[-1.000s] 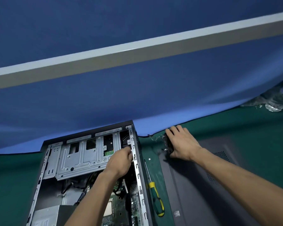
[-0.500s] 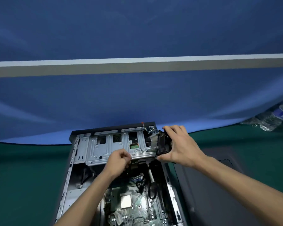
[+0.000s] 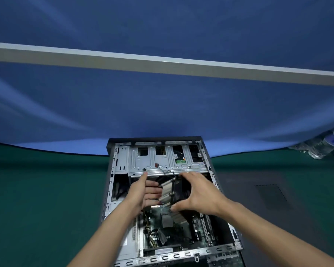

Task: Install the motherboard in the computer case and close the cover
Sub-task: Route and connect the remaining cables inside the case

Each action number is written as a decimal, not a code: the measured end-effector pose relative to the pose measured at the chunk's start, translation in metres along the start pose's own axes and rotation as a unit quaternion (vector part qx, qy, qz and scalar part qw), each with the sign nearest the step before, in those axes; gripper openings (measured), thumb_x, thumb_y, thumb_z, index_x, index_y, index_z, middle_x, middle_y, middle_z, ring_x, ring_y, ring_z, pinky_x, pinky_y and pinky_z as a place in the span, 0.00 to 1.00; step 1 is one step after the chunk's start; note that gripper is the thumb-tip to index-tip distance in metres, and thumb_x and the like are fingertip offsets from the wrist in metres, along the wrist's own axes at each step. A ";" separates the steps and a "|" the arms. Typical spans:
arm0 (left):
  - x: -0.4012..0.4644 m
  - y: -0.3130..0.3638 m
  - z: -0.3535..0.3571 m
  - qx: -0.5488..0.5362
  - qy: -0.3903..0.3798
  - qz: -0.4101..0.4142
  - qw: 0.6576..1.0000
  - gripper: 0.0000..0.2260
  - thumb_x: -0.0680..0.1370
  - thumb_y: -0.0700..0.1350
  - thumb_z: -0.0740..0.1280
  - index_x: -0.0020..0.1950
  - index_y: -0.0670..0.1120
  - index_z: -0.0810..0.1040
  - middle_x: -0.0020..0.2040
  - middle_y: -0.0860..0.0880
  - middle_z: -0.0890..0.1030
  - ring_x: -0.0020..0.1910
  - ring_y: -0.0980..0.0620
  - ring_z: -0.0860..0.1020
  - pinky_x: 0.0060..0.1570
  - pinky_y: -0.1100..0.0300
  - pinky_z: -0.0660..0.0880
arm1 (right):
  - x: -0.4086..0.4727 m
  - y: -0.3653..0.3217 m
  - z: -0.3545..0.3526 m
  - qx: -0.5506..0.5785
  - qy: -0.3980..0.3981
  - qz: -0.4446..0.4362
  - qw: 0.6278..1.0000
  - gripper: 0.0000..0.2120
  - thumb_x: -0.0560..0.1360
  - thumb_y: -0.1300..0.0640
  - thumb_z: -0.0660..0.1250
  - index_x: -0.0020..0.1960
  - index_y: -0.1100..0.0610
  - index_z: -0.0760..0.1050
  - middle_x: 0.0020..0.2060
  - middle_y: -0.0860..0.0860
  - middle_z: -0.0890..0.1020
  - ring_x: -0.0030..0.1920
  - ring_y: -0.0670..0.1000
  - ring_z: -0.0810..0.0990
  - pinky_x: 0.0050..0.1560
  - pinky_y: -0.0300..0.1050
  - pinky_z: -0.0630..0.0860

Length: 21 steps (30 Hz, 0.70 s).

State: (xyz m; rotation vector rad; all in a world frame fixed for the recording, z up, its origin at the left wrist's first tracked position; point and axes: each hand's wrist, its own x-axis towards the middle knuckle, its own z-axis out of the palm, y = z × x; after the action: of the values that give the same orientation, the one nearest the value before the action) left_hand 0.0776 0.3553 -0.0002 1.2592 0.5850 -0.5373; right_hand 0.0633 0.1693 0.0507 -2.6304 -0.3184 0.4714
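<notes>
The open computer case [image 3: 112, 182] lies flat on the green mat, its silver drive cage [image 3: 162, 160] at the far end. The green motherboard [image 3: 162, 230] sits inside, with its bare processor plate [image 3: 167, 220] showing. Above the board I hold a finned metal heatsink with a dark fan [image 3: 169, 193]. My right hand [image 3: 199, 193] grips it from the right, fingers curled over its top and thumb under it. My left hand [image 3: 145, 191] presses flat fingers against its left side. The dark grey side cover [image 3: 258, 199] lies on the mat right of the case.
A blue cloth backdrop hangs behind the table, crossed by a grey bar. Plastic water bottles [image 3: 324, 147] lie at the far right edge. Yellow and black cables [image 3: 150, 228] run along the motherboard's left side, next to the silver power supply [image 3: 131, 234].
My right hand has carried the heatsink from the case's right edge to above the motherboard. My left hand left the drive cage and now touches the heatsink. The view shifted right.
</notes>
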 end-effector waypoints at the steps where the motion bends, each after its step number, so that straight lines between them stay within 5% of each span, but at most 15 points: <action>1: -0.001 0.000 -0.002 -0.001 -0.002 0.003 1.000 0.25 0.82 0.55 0.52 0.50 0.35 0.77 0.41 0.38 0.82 0.35 0.44 0.81 0.27 0.57 0.78 | 0.000 0.000 0.008 0.000 -0.016 0.009 1.000 0.58 0.56 0.30 0.74 0.77 0.54 0.56 0.74 0.50 0.64 0.73 0.50 0.61 0.71 0.47 0.62; 7: -0.003 -0.017 0.006 0.109 0.060 0.097 0.987 0.11 0.81 0.42 0.59 0.40 0.42 0.76 0.37 0.42 0.80 0.34 0.50 0.79 0.30 0.60 0.77 | 0.009 0.006 0.048 -0.045 -0.068 0.015 0.997 0.55 0.60 0.34 0.75 0.77 0.56 0.54 0.71 0.50 0.65 0.70 0.51 0.62 0.68 0.48 0.66; 11: -0.004 -0.028 -0.004 0.372 0.134 0.255 0.882 0.11 0.78 0.43 0.60 0.38 0.50 0.78 0.29 0.54 0.77 0.25 0.58 0.72 0.28 0.64 0.67 | 0.019 0.007 0.064 -0.118 -0.080 -0.017 0.990 0.52 0.63 0.36 0.74 0.76 0.57 0.53 0.69 0.51 0.65 0.69 0.53 0.61 0.64 0.50 0.69; 14: -0.002 -0.029 -0.008 0.439 0.105 0.273 0.849 0.08 0.78 0.46 0.61 0.44 0.52 0.79 0.30 0.58 0.76 0.28 0.59 0.72 0.32 0.62 0.67 | 0.024 0.009 0.073 -0.161 -0.088 -0.033 0.982 0.51 0.64 0.37 0.74 0.75 0.58 0.53 0.69 0.53 0.64 0.69 0.55 0.60 0.62 0.51 0.69; 21: 0.008 -0.027 -0.016 0.483 0.167 0.244 0.824 0.13 0.79 0.55 0.60 0.39 0.53 0.79 0.30 0.57 0.79 0.32 0.61 0.77 0.33 0.65 0.66 | 0.036 0.010 0.090 -0.251 -0.101 -0.098 0.958 0.47 0.68 0.43 0.74 0.74 0.62 0.54 0.65 0.58 0.65 0.65 0.58 0.62 0.64 0.52 0.69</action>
State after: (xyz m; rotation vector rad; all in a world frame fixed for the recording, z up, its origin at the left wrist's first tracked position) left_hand 0.0642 0.3643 -0.0281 2.4247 0.2179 -0.1433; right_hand 0.0635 0.2061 -0.0395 -2.9913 -0.8576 0.6641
